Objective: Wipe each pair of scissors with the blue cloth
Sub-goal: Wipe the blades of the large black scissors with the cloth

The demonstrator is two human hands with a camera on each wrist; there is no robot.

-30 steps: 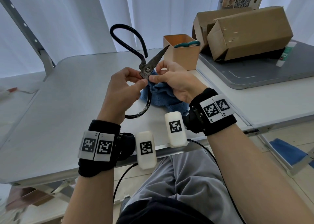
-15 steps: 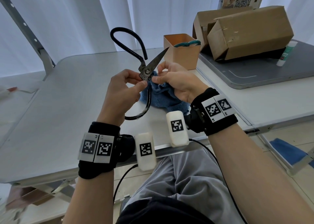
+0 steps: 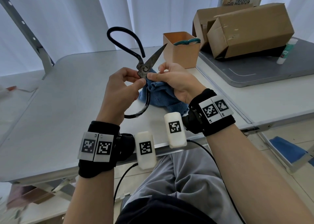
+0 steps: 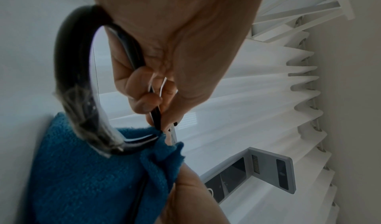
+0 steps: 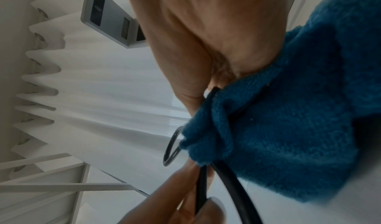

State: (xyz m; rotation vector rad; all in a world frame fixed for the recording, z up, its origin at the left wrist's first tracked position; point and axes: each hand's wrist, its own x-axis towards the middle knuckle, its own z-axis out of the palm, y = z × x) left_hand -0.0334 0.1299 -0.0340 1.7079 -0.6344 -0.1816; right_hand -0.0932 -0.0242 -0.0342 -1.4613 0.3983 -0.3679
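White curtains stood behind the grey desk (image 3: 51, 96). Above it the left hand (image 3: 117, 94) pinched the black scissors (image 3: 143, 67) near the pivot to steady them, while the right hand (image 3: 176, 82) pinched the blue cloth (image 3: 161, 96) against the blade.

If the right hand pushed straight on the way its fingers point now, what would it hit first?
The right hand points leftward with the blue cloth pinched at the pivot of the black scissors. Going on, it would probably press cloth and scissors into the left hand's fingers, which hold the same spot, though depth is unclear.
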